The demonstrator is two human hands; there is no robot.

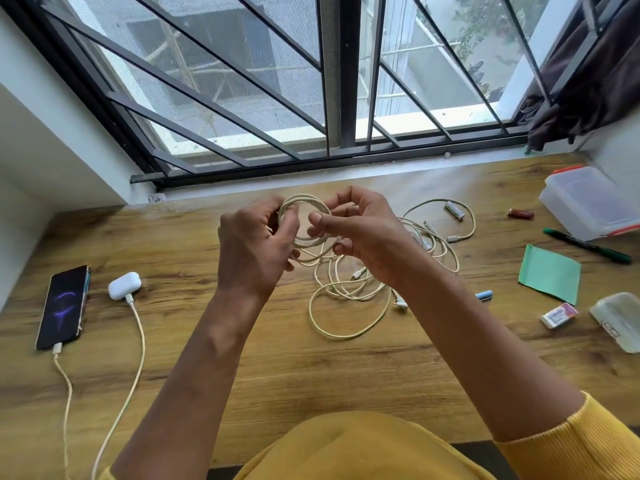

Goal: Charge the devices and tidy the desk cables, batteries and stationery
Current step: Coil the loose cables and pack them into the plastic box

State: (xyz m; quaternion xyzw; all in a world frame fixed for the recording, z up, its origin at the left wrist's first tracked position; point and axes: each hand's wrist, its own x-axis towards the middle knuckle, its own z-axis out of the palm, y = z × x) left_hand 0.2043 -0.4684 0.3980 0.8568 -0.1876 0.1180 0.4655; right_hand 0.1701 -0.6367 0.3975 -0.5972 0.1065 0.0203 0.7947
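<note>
- While both hands hover above the wooden desk (242,375), a cream cable coil (304,202) sits betw. them, held up off the surface.
- Left hand (256,244): fingers curled round the coil's left side, gripping it.
- Right hand (360,230): thumb + fingers pinch the coil's right side; fingers curled, not straight.
- Just below and right of the grip: loose cables (349,299), same cream colour, lie tangled on the desk w/ several plug ends showing. Can't tell if the held coil's tail runs into that tangle.
- Further right of the grip: white battery (454,210) lying inside a cable loop, red-brown battery (520,213) beyond it, well apart from the hands.
- Far right: clear plastic box (588,206) w/ orange trim, green pen (587,245) just beside it, green sticky pad (550,273), small blue item (485,294) (too small to ID), eraser (559,315), second clear container (618,320) at the edge.
- Well left of the grip: phone (64,306), screen lit, cable plugged in at its near end; earbud case (124,285) next to it, also w/ a cable plugged in. Both leads run off twd the near desk edge.
- Yellow sleeve (571,441) on the right arm; left forearm bare.
</note>
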